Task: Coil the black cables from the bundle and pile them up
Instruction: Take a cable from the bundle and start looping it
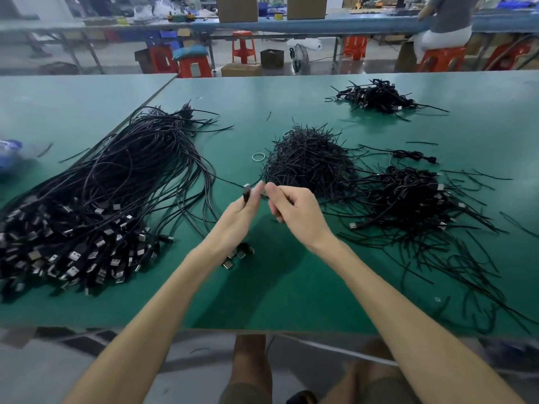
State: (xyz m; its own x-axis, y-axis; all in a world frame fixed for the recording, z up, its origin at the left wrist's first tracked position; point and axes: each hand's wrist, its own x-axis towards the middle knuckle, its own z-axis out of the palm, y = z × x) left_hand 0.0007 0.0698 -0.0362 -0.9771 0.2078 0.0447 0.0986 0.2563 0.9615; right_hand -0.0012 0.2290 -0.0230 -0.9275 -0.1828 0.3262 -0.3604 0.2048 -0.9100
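Observation:
A big bundle of long black USB cables point(96, 193) lies on the left of the green table point(291, 287), plug ends toward me. My left hand point(242, 211) pinches a cable's plug end point(246, 192) above the table's middle. That cable runs left into the bundle. Close beside it, my right hand point(294, 209) pinches the same cable with curled fingers. A pile of coiled cables point(414, 199) sits to the right. A smaller coiled pile point(376, 96) lies at the far right back.
A heap of short black twist ties point(309, 158) sits just beyond my hands, with a rubber band point(259, 156) at its left. Loose ties are scattered along the right front. A few plugs point(236, 256) lie under my left wrist. A person sits at a far bench.

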